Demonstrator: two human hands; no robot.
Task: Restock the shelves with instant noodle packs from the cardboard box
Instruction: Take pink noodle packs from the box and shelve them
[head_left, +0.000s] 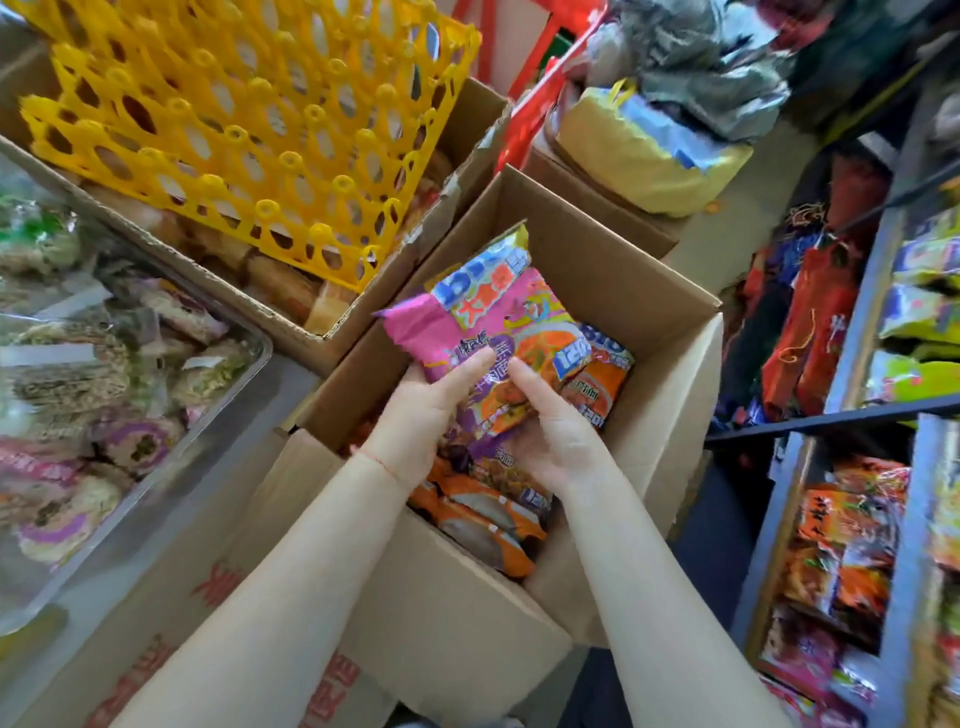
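Crowded shop aisle, cartons on the floor. Two hands over one open cardboard box (649, 332): left hand (423, 410) and right hand (553, 434) both grasp a fanned bunch of crinkly foil noodle packs (498, 332), pink, purple and orange; count unclear. Below the grip, more orange packs (483, 519) lie in the box. Right of it, metal shelves (872, 312) of packets. Left of it, one yellow lattice plastic tray (249, 130).

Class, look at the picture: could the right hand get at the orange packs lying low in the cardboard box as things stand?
Probably not at once: the right hand already grips the bundle of packs, which hangs above the orange packs. The cardboard box is open.
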